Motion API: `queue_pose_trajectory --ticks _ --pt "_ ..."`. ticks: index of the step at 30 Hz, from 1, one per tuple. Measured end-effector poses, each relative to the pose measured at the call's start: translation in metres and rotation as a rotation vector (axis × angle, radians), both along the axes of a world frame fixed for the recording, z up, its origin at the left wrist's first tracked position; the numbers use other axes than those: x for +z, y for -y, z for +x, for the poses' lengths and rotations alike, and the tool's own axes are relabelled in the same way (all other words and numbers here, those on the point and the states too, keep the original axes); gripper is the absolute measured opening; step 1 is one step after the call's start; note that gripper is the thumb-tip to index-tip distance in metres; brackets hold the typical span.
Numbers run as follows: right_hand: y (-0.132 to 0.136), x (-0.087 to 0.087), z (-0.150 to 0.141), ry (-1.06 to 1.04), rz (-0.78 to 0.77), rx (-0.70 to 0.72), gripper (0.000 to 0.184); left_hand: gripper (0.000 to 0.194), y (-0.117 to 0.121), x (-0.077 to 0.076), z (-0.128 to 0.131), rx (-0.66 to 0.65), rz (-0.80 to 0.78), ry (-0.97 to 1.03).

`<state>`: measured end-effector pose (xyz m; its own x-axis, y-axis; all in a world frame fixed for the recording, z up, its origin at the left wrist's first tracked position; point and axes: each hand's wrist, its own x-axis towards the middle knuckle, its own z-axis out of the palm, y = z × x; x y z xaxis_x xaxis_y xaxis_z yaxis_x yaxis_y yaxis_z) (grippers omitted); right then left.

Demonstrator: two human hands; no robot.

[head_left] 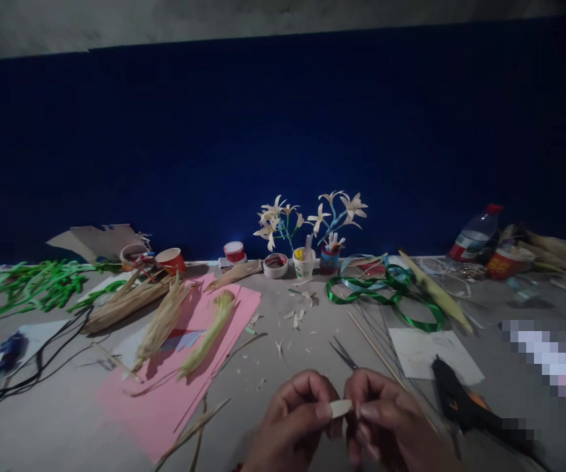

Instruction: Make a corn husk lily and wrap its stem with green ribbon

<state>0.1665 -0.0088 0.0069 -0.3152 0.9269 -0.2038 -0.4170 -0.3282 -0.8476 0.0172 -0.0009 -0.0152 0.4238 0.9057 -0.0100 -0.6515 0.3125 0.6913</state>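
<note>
- A dark blue wall [283, 137] fills the upper and middle frame.
- The grey tabletop [56, 419] spans the lower half.
- Pink paper [142, 406] lies in stacked sheets at lower left of centre, two husks [208, 337] resting on it; a longer, drier one sits just beyond its upper left edge.
- At the bottom, right of centre, the left hand [300, 416] and the right hand [391, 413] meet, nearly touching, low over the tabletop.
- Green stems [49, 285] sprawl in a tangle at the left of the frame.
- A black glue gun [464, 403] lies at lower right, partly by a white sheet [435, 354]; part of a blue tool [4, 357] shows at the left edge.
- Green ribbon [423, 325] loops right of centre.
- Two bunches of pale flowers [273, 213] stand in the middle, before the wall.
- A bottle [477, 236] leans at right.
- Below the flowers are a white cup [303, 267] and a dark jar [329, 263]; a red cup [170, 261] is farther left.
- Open scissors [344, 354] point up-left, just beyond the hands.
- A pale petal [340, 409] is at bottom centre-right, between the hands: the left fingers pinch its left end, the right fingers close on its right tip.
- Pale scraps [297, 320] dot the centre.
</note>
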Motion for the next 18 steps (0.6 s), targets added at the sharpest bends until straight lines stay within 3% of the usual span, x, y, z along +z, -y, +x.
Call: queue_pose_trajectory --ticks 9,15,18 --pt "0.0 0.006 -0.006 0.13 0.068 0.032 0.022 0.019 -0.003 -0.011 -0.003 -0.001 0.021 -0.035" --pt "-0.006 -0.009 0.002 0.019 -0.011 -0.078 0.024 0.027 -0.006 -0.012 -0.013 0.034 0.02 0.002" --pt "-0.011 -0.025 0.011 0.119 0.01 -0.13 0.03 0.03 -0.014 -0.015 -0.034 0.153 0.056 -0.265"
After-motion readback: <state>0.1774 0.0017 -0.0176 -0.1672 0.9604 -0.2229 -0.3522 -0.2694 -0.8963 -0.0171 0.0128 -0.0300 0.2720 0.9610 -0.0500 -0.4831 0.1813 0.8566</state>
